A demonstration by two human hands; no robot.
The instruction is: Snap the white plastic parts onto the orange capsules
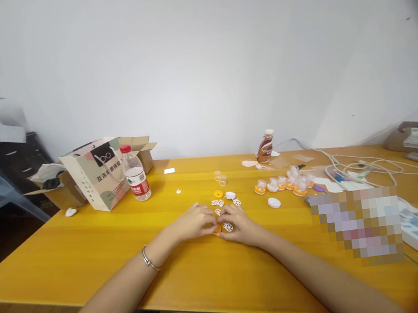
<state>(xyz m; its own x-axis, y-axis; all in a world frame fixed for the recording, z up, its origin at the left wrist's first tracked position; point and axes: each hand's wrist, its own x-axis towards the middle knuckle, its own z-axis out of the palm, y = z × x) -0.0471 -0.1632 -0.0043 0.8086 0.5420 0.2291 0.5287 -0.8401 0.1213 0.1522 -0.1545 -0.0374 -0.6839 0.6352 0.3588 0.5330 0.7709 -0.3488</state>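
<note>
My left hand [198, 220] and my right hand [240, 225] meet over the yellow table [193, 275]. Between their fingertips is a small orange round piece [217, 230], partly covered by the fingers, which both hands grip. Beside my right hand's fingers lies a white spoked piece [228, 227]. Just beyond the hands are more white spoked pieces [236, 202], a yellow disc [218, 194] and a white round part [230, 195]. Two small clear cups [222, 180] stand farther back.
To the right sit several clear-topped pieces with orange or white bases [260, 186] and a white disc [274, 203]. A brown bottle [265, 147] and cables [369, 157] lie beyond. At left stand a water bottle [136, 178], a paper bag [99, 177] and an open carton [143, 154].
</note>
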